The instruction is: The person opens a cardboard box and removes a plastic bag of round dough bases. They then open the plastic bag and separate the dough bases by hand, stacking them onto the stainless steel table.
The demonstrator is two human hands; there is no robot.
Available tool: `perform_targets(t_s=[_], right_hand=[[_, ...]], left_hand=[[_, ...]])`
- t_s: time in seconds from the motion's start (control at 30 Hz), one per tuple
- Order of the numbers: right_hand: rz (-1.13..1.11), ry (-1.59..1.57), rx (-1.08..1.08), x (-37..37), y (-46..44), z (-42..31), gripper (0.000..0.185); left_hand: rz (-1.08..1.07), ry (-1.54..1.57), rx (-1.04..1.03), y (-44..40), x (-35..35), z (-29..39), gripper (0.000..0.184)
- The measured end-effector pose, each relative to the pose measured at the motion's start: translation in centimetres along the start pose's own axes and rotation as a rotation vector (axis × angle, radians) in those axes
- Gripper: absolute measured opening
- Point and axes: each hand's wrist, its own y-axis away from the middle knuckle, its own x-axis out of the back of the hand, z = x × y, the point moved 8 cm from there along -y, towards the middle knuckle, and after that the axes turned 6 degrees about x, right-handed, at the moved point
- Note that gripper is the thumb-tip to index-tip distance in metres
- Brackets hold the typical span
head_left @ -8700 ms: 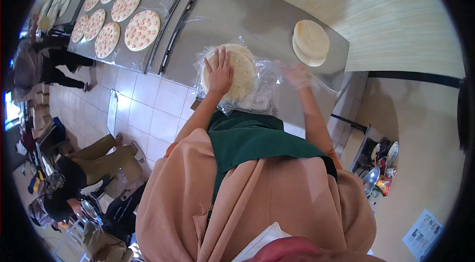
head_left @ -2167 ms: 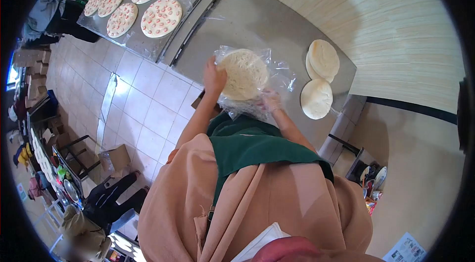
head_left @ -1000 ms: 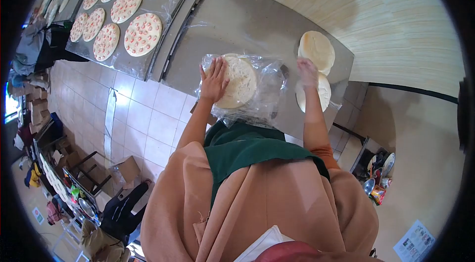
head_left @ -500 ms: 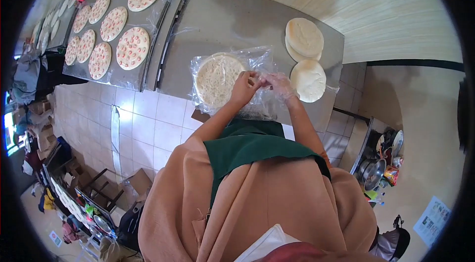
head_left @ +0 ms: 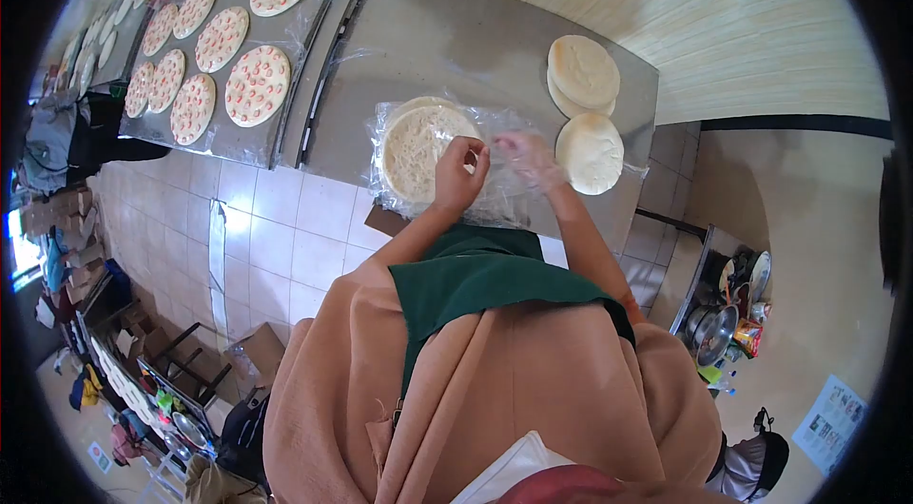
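A round flatbread base (head_left: pixel 414 157) with a pale, porous upper face lies on clear plastic wrap (head_left: pixel 499 204) at the table's front. Over its right edge is my bare left hand (head_left: pixel 460 177), thumb and fingers curled into a pinch. Just to the right, my right hand (head_left: pixel 533 162) wears a clear plastic glove. Its fingers look drawn together, though slightly blurred, above the wrap. What either hand pinches is too small to make out. A gap separates the two hands. Right of the gloved hand rests a smooth white round base (head_left: pixel 590 154).
Two overlapping round bases (head_left: pixel 584 71) lie at the table's back right. On the adjoining left table (head_left: pixel 214 150) are several rounds dotted with pink pieces (head_left: pixel 258 86). A metal pot (head_left: pixel 715 335) stands on a low side table at right. A cardboard box (head_left: pixel 259 354) sits on the floor.
My hands were together at the fingertips and have come apart. The left hand moved slightly left and curled more, over the base's edge. The base and wrap look slightly shifted.
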Motion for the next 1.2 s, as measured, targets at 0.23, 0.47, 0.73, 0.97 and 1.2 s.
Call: perform_targets(t_s=[0.23,0.47,0.73,0.97,1.2], right_hand=[[0.05,0.073,-0.076,-9.7,-4.4,7.5,0.036],[-0.221,-0.384,-0.192,-13.1,-6.5,9.4,0.058],[-0.18,-0.62,-0.093,-12.3,-5.0,5.5,0.068],[-0.001,-0.684,-0.346,-7.1,1.8,6.8,0.072],[0.035,-0.83,-0.342,-11.5,0.8,12.6,0.062]], left_hand=[[-0.079,-0.281,-0.304,0.6,1.7,3.3,0.023],[0.457,-0.511,0.402,-0.7,11.8,-15.0,0.048],[0.483,-0.211,0.636,-3.4,13.7,-19.4,0.032],[0.521,-0.278,0.613,-3.1,14.5,-20.4,0.036],[0.423,-0.555,0.243,2.3,12.3,-12.1,0.036]])
